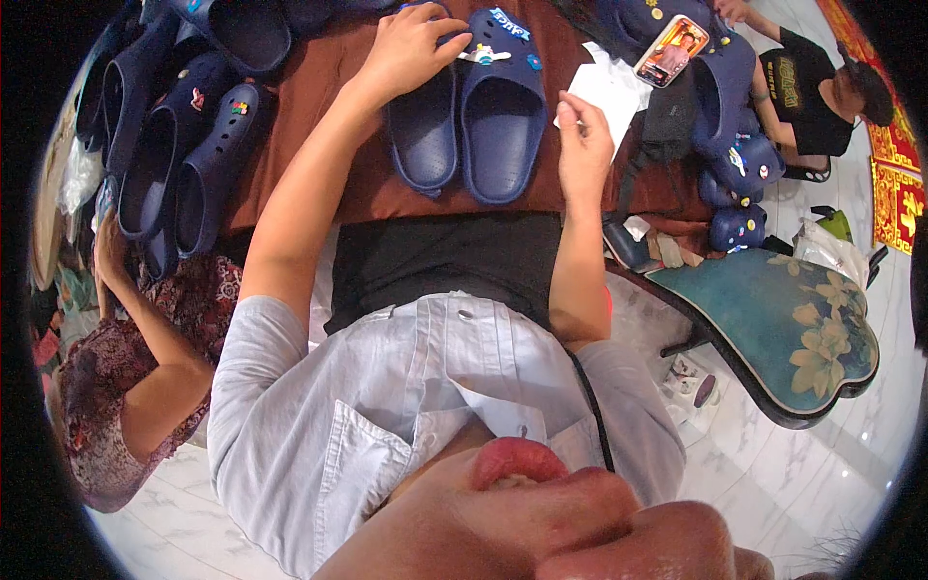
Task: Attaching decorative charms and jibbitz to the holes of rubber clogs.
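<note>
A pair of navy blue clogs lies on the brown tablecloth in front of me, the left clog [422, 145] beside the right clog [503, 135]. My left hand [411, 48] is over the toe of the left clog, fingers stretched and apart, hiding most of its upper. Small charms [483, 56] in white, blue and yellow sit on the right clog's toe. To the right of the pair, my right hand [585, 145] is closed, thumb and fingers drawn together. Anything held in it is too small to make out. Behind its fingertips lies a white sheet [604, 97].
More navy clogs [222, 145] crowd the table's left side, and others [739, 164] its right. A phone [672, 50] with a lit screen leans at the back right. A green floral chair [773, 329] stands at right. One person [145, 387] works at left, another [812, 97] at far right.
</note>
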`<action>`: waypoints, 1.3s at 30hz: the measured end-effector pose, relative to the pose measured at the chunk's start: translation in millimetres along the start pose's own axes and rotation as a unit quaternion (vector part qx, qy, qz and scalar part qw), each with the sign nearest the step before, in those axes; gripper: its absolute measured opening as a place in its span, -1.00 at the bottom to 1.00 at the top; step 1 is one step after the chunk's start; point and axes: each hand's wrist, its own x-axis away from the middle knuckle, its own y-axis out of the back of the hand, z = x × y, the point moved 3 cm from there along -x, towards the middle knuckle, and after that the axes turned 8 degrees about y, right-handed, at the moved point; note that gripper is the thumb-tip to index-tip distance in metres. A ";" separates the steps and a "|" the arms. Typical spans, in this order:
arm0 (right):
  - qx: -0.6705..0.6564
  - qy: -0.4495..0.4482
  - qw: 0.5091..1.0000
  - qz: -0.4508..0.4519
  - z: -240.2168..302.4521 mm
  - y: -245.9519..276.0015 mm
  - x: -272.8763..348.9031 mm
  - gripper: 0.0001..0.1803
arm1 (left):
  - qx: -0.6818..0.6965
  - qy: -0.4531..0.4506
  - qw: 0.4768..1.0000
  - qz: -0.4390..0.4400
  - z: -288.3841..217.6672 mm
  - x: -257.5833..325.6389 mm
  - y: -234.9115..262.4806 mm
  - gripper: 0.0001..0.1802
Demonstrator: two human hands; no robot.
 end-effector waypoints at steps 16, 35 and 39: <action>0.004 0.188 0.963 0.193 33.0 -78.7 -69.6 -0.68 | 0.054 -0.075 0.977 -0.192 -66.7 27.7 18.3 -0.41; 0.018 0.217 0.963 0.161 37.5 -93.1 -69.6 -0.68 | -0.001 0.080 0.989 -0.127 -67.0 25.1 16.9 0.12; -0.116 0.120 0.978 0.127 44.6 -85.9 -66.6 -0.72 | -0.004 0.084 0.989 -0.123 -66.5 26.1 17.4 0.12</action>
